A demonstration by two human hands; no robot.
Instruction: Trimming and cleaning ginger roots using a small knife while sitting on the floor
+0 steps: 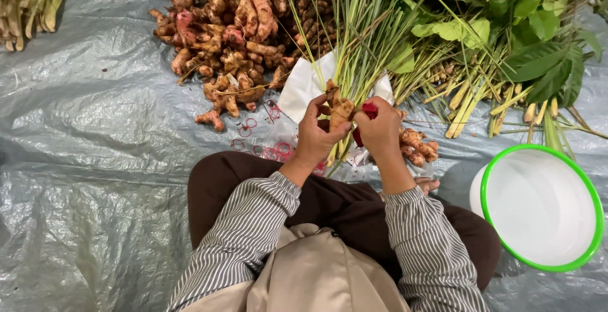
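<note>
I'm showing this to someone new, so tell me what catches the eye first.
Both hands, left hand and right hand, meet at the centre over a bundle of lemongrass and a knobbly root. Behind them, a big pile of roots lies on the grey plastic sheet. A white bowl with a green rim sits lower right.

white bowl, green rim (pixel 592 198) | leafy greens (pixel 538 27) | loose red rubber bands (pixel 269 150) | grey tarp (pixel 82 160)

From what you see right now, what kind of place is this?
Probably a market stall or produce-sorting spot on the ground: a grey plastic sheet covers the floor, with a heap of ginger-like roots, lemongrass stalks and leafy greens piled around the seated person.
</note>
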